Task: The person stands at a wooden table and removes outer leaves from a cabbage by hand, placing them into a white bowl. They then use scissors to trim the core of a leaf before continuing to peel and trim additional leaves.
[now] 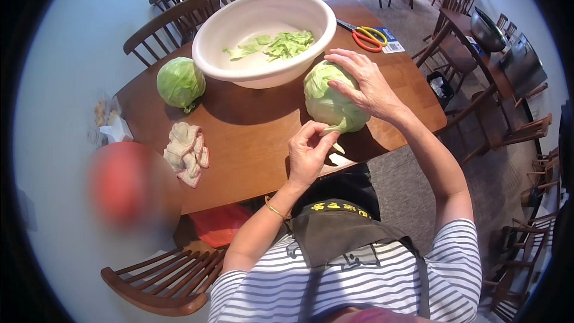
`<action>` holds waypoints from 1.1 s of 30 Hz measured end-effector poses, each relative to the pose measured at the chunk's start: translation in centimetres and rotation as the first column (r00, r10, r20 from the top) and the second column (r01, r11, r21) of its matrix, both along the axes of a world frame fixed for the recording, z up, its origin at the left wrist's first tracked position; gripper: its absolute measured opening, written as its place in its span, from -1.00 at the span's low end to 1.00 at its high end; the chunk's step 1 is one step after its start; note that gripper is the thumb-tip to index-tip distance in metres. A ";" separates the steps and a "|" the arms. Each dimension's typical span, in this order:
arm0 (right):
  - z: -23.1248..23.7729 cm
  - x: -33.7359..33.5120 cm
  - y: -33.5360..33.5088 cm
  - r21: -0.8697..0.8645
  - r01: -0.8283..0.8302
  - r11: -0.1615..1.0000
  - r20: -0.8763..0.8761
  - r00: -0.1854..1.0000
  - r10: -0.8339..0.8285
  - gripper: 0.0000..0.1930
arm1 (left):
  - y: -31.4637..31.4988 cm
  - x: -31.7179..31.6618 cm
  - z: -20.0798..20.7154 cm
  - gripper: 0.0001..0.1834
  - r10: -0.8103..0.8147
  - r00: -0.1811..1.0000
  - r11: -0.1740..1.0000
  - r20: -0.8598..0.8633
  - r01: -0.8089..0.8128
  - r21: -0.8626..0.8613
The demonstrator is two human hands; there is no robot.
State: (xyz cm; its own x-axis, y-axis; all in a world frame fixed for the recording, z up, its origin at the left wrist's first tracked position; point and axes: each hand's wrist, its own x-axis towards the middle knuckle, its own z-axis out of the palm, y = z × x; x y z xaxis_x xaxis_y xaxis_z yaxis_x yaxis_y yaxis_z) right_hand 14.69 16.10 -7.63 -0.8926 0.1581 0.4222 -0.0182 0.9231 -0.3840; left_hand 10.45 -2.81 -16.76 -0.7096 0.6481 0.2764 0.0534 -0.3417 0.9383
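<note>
Cabbage [329,103] being stripped of its leaves, seen from the head camera: the pale green head lies on its side near the right edge of the wooden table [257,137], just right of the large white basin [263,39] and touching or nearly touching its wall. Right hand [365,84] rests spread over the top and far side of the head, fingers curved around it to steady it. Left hand [308,152] is narrowed to a pinch at the near underside of the head, thumb and fingertips closed on the edge of an outer leaf close to the stem end; whether the leaf is already loose there cannot be told. A pale offcut [341,158] lies on the table just right of that hand, at the near edge. Inside the basin lie only a few torn green leaf pieces [272,45], covering a small part of its floor, while the worked head looks close to full size; by this evidence the stripping appears to be at an early stage. A second cabbage [180,82], whole and untouched, sits left of the basin, so most of the work seems to remain. A crumpled cloth [188,152] lies near the left front of the table, and orange-and-yellow scissors [368,37] rest unused at the far right.
</note>
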 end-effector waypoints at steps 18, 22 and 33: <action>-0.7 0.0 0.0 -0.005 0.012 1.000 -0.059 0.998 -0.013 -0.51 | 0.0 -1.0 2.0 -0.86 0.078 0.963 0.979 0.258 -0.123 0.162; -0.6 0.2 0.2 -0.008 0.030 1.000 -0.050 0.998 -0.030 -0.51 | -0.7 -6.0 7.4 -0.84 0.317 0.948 0.925 -0.038 -0.300 0.233; -0.3 3.0 0.9 -0.304 0.063 0.951 0.049 0.998 -0.050 0.06 | 1.1 -11.7 11.7 -0.60 0.297 0.516 0.826 -0.803 -0.562 -0.056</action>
